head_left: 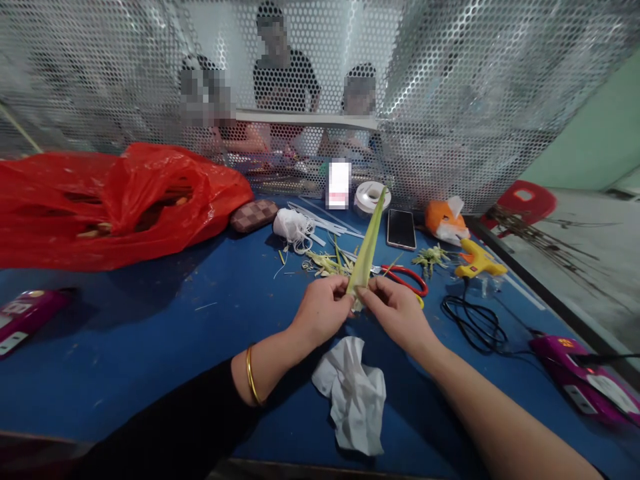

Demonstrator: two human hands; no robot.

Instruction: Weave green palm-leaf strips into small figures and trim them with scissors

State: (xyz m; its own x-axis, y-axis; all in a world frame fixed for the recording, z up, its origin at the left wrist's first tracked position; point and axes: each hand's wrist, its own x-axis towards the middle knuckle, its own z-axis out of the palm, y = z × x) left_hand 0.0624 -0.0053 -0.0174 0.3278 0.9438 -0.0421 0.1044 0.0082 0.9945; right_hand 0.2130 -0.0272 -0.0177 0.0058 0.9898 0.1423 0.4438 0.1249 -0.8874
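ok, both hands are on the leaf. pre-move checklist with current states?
1. Green leaf gripped: ok, left hand and right hand both pinch its lower end.
2. Leaf tip clear of the tape roll: cannot tell, they overlap in view.
3. Red-handled scissors unobstructed: not ok, partly hidden behind leaf and right hand.
4. Area beyond the hands free of plant scraps: not ok, scraps lie there.
5. Crumpled white sheet clear of fingers: ok, it lies nearer the table's front edge.
6. Yellow glue gun hot: cannot tell.
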